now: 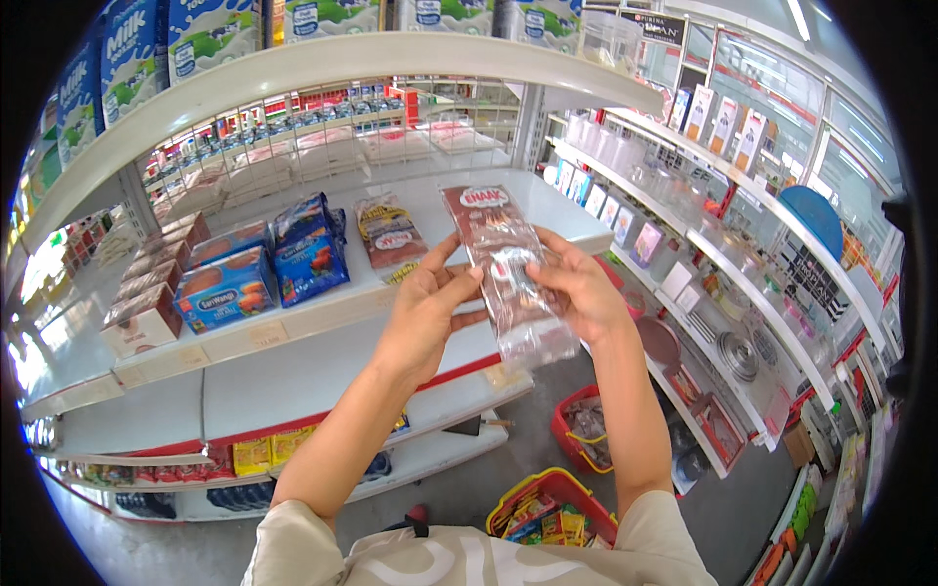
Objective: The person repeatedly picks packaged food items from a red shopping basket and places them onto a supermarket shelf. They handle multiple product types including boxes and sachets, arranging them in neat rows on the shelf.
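Observation:
Between my two hands is a long brown Enaak snack packet strip with clear plastic at its lower end. My left hand grips its left edge, thumb on top. On the opposite edge my right hand pinches it, thumb across the front. The strip is tilted and held above the front edge of a white shelf. Just left of it on that shelf lies a similar brown and yellow snack packet. Farther left are blue SariWangi tea pouches, blue SariWangi tea boxes and a row of brown-and-white boxes.
Blue milk cartons line the shelf above. On the floor stand a red basket with yellow trim, full of packets, and another red basket. Housewares shelves run along the right. Yellow packets sit on a lower shelf.

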Action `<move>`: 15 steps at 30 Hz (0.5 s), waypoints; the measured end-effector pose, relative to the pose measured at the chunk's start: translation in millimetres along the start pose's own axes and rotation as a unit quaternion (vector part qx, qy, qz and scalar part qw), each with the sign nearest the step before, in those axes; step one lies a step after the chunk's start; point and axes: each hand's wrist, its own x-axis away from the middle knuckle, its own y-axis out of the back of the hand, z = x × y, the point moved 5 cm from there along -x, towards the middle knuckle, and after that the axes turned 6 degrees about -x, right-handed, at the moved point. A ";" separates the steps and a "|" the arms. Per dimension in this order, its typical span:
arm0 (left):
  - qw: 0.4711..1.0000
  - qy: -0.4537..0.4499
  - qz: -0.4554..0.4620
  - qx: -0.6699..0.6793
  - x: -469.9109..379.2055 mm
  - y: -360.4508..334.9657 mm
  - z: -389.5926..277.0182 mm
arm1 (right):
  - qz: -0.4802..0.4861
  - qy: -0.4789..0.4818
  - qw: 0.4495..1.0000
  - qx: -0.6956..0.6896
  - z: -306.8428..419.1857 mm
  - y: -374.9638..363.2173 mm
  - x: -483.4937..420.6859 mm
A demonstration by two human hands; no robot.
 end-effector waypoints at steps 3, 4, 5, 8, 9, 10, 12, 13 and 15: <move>0.996 -0.021 -0.053 0.068 -20.8 20.5 -14.5 | 0.019 -0.007 1.000 0.016 8.4 -0.4 -54.0; 0.993 -0.031 -0.048 0.104 -24.0 26.6 -18.0 | 0.020 -0.011 1.000 0.022 9.5 0.7 -69.3; 0.991 -0.037 -0.071 0.112 -27.3 34.3 -19.9 | 0.019 -0.015 0.999 0.027 9.6 2.7 -82.7; 0.983 -0.055 -0.107 0.137 -33.5 55.7 -22.5 | 0.020 -0.047 0.997 0.063 1.5 9.1 -119.2; 0.982 -0.050 -0.113 0.146 -34.2 61.1 -21.0 | 0.024 -0.060 0.996 0.066 -3.3 11.0 -130.4; 0.980 -0.047 -0.119 0.153 -35.1 66.0 -19.8 | 0.021 -0.069 0.994 0.078 -8.2 13.6 -141.0; 0.978 -0.039 -0.130 0.160 -36.2 72.9 -17.5 | 0.019 -0.089 0.991 0.093 -17.0 18.9 -159.5; 0.977 -0.032 -0.135 0.159 -35.9 74.8 -15.8 | 0.029 -0.098 0.989 0.104 -20.7 21.2 -166.4; 0.977 -0.024 -0.140 0.162 -35.7 77.4 -14.7 | 0.035 -0.122 0.985 0.118 -28.4 26.4 -177.3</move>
